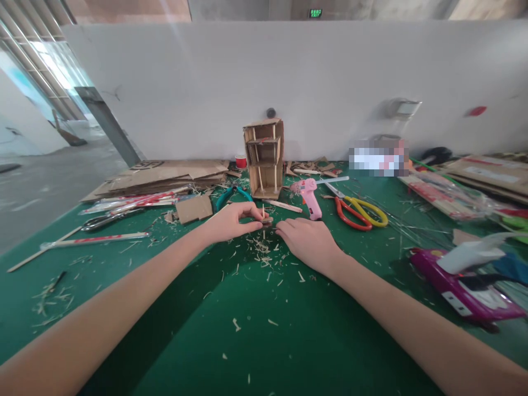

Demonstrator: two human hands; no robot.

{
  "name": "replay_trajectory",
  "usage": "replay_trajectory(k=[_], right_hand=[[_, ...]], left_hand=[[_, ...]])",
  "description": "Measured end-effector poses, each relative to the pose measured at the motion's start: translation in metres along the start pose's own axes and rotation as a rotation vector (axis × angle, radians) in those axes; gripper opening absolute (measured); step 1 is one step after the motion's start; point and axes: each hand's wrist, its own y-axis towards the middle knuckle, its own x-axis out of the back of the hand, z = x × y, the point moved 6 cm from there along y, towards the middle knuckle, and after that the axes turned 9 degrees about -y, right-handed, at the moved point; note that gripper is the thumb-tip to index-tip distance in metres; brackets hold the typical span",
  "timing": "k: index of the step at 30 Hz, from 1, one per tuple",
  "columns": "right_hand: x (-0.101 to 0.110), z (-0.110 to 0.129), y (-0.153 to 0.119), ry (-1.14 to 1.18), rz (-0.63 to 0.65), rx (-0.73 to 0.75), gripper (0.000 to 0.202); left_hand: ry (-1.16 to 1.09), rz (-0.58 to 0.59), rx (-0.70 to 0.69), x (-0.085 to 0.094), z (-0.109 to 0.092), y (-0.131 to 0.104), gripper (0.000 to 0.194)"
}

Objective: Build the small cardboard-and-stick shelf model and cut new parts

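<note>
Between the thumb and fingers of my left hand (237,221) is a small brownish piece (267,220) with a short pale stick (263,210) standing up from it. My right hand (307,242) rests low over the green table just right of that piece, fingers together and curled down; whatever is under them is hidden. Pale wood shavings (262,254) lie below both hands. Behind them stands an upright cardboard shelf (266,170) with thin stick posts. A pink glue gun (310,199) lies beyond my right hand, and teal-handled pliers (233,193) lie beyond my left.
Red and yellow scissors (358,213) lie right of the glue gun. A purple device (462,289) sits at the far right. Stacked cardboard (165,177) and wrapped sticks (99,238) are on the left. A white partition (198,82) rises behind the table (198,341).
</note>
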Motion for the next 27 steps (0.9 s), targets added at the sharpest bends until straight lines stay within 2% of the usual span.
replay_trajectory(k=[5, 9, 16, 20, 27], right_hand=[[0.0, 0.001, -0.001, -0.053, -0.009, -0.037, 0.028], [-0.001, 0.003, -0.002, -0.069, 0.043, -0.041, 0.027], [-0.003, 0.011, 0.002, -0.077, 0.163, 0.133, 0.02], [-0.001, 0.01, -0.001, -0.104, 0.118, 0.114, 0.027], [-0.002, 0.004, -0.002, -0.126, 0.055, 0.015, 0.032]], left_hand=[[0.075, 0.048, -0.006, -0.003, -0.008, 0.0, 0.027], [0.098, 0.064, 0.034, -0.002, -0.005, 0.0, 0.03], [0.017, 0.044, -0.001, 0.0, -0.002, -0.002, 0.027], [0.056, 0.018, 0.019, 0.002, -0.001, -0.001, 0.027], [0.124, 0.011, -0.031, 0.0, 0.0, 0.002, 0.027]])
